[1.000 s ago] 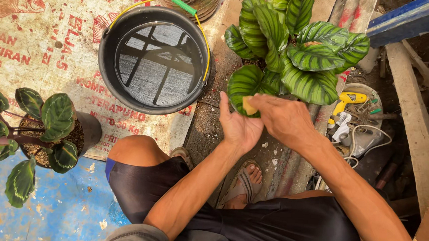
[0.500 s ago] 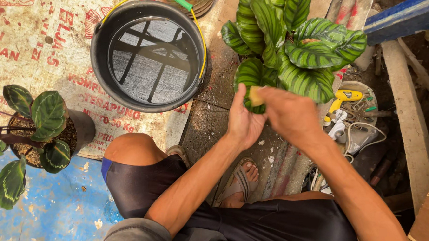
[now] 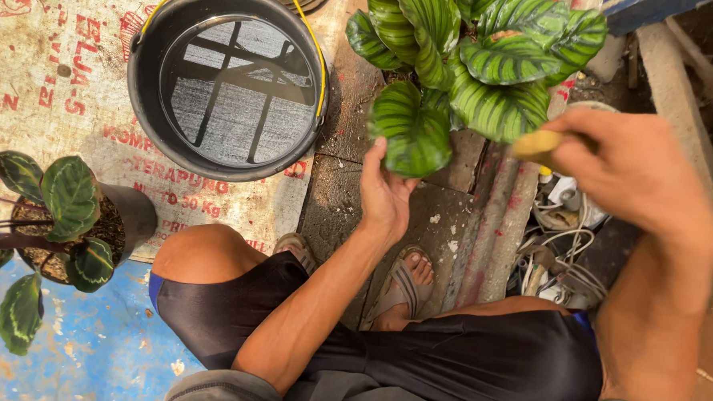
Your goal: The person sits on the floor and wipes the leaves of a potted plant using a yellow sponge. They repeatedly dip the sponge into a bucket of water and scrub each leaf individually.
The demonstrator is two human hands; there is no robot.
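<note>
We cup the striped green oval leaf [image 3: 411, 135] from beneath with our half-open left hand [image 3: 389, 195]; our right hand [image 3: 634, 168] pinches a small yellowish sponge [image 3: 538, 144] just beside; best wipe gently, leaf supported

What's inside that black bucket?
The black bucket holds still water that mirrors a framework overhead. The reflection hides the bottom, so whether anything lies submerged cannot be told.

Blurred yellowish thing [image 3: 538, 144] in right hand [image 3: 634, 168]; striped plant [image 3: 467, 61] cut off at top edge.
</note>
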